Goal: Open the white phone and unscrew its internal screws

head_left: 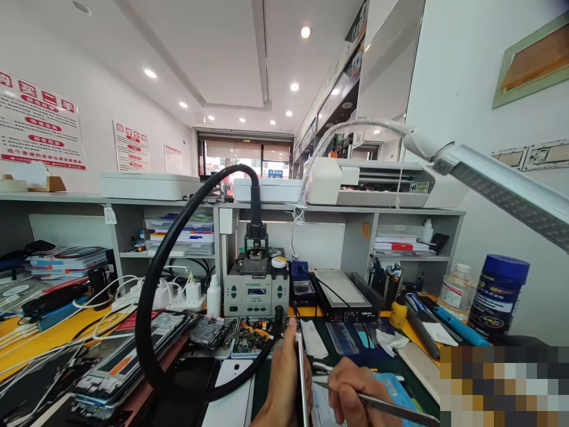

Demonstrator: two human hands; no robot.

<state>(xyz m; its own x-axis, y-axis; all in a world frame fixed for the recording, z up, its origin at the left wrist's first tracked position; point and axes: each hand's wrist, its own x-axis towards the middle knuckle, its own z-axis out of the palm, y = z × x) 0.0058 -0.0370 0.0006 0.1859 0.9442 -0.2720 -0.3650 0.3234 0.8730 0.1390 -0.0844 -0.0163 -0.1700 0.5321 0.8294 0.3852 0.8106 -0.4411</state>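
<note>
Hands both closed: left hand (pixel 279 388) on upright phone (pixel 302 362), right hand (pixel 349 388) on tweezers (pixel 386 408); tray (pixel 237 354) beyond holds small parts.

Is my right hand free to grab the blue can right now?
Probably not as is: the right hand grips a metal tool. The way to the blue can looks open otherwise, with only a blue tool lying between.

— What's in your left hand (pixel 282 385)?
— A thin phone (pixel 302 367), upright, edge-on to me, its top above my fingers.
— And your right hand (pixel 351 388)?
— Metal tweezers (pixel 386 408), nearly level, tips just beside the phone.
</note>
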